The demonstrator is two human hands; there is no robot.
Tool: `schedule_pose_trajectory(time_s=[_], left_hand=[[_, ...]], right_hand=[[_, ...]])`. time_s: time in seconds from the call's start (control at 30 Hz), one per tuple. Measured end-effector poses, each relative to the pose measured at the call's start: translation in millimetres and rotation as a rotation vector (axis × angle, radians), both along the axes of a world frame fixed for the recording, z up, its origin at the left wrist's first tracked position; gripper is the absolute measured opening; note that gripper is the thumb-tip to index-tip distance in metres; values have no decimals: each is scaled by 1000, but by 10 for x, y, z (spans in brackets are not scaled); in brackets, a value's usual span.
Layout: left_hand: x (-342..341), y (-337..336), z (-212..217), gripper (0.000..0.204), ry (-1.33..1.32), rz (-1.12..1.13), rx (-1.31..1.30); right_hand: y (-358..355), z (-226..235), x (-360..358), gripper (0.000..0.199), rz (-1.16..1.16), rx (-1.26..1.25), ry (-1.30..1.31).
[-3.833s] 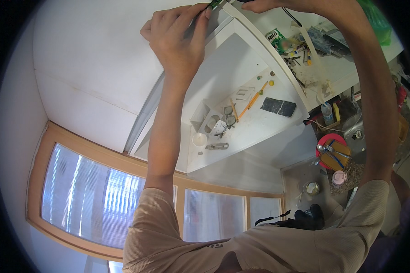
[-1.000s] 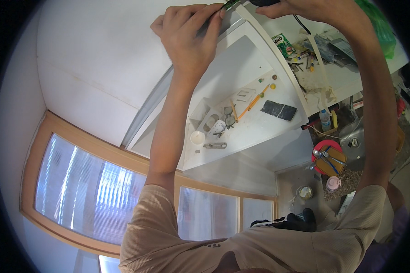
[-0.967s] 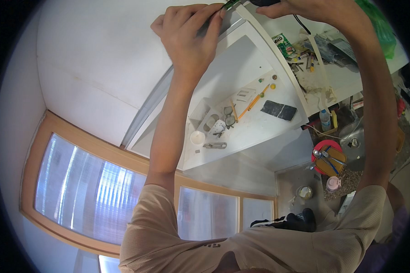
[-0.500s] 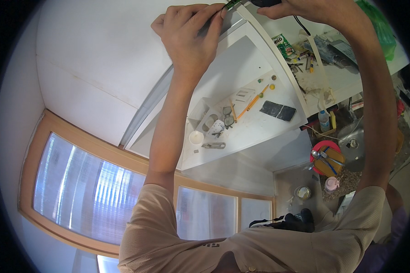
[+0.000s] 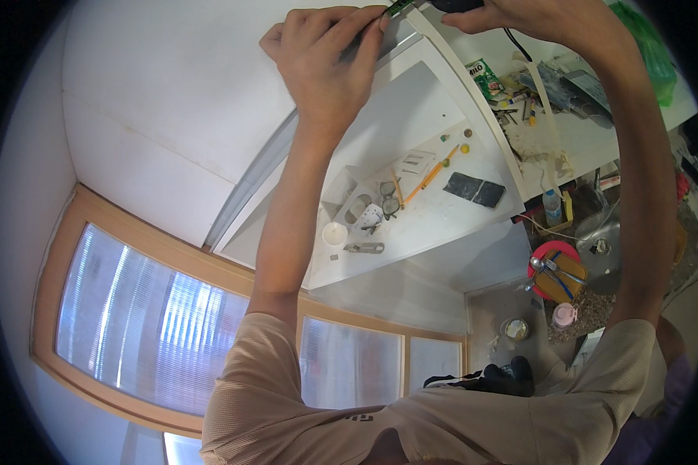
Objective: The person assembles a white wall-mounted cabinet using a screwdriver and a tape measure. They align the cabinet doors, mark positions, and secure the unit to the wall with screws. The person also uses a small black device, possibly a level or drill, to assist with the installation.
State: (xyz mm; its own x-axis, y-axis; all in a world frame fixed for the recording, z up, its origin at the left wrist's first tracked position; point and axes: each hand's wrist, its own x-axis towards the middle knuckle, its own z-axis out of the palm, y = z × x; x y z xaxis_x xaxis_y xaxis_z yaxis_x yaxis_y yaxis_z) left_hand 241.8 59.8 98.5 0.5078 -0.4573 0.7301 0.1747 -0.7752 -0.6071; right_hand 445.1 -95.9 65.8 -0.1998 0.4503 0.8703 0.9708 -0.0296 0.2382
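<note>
Both arms reach up to the top edge of the view. My left hand (image 5: 326, 66) is closed, thumb and forefinger pinching the near end of a thin green-and-black piece (image 5: 398, 8) by the corner of a white cabinet frame (image 5: 450, 66). The far end of that piece is cut off by the edge. To its right, my right hand (image 5: 512, 15) grips a black tool (image 5: 459, 5) with a black cord (image 5: 518, 45) hanging below. Most of this tool is out of view, so its kind does not show.
Below my hands, a white shelf (image 5: 411, 240) holds spectacles (image 5: 389, 200), orange pencils (image 5: 433, 177), a black rectangular slab (image 5: 475, 189) and a white cup (image 5: 334, 234). At right lie a green packet (image 5: 485, 77), a green plastic bag (image 5: 647, 54) and a red tray (image 5: 537, 279) with cutlery.
The view has shifted very slightly. Both hands keep their grips, with almost no movement against the cabinet frame.
</note>
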Motion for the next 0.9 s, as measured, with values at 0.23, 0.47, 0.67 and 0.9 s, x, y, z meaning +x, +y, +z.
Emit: schedule_pose_trajectory(time_s=[0.23, 0.47, 0.67, 0.9], left_hand=[[-23, -18, -1, 16, 2, 46, 5], [-25, -80, -11, 15, 3, 68, -23], [-16, -13, 0, 15, -1, 38, 16], [-30, 15, -12, 15, 0, 32, 13]], right_hand=[[-44, 0, -35, 43, 30, 5, 14], [-53, 5, -36, 43, 22, -11, 20], [78, -1, 61, 44, -18, 17, -29], [-29, 19, -42, 44, -9, -19, -8]])
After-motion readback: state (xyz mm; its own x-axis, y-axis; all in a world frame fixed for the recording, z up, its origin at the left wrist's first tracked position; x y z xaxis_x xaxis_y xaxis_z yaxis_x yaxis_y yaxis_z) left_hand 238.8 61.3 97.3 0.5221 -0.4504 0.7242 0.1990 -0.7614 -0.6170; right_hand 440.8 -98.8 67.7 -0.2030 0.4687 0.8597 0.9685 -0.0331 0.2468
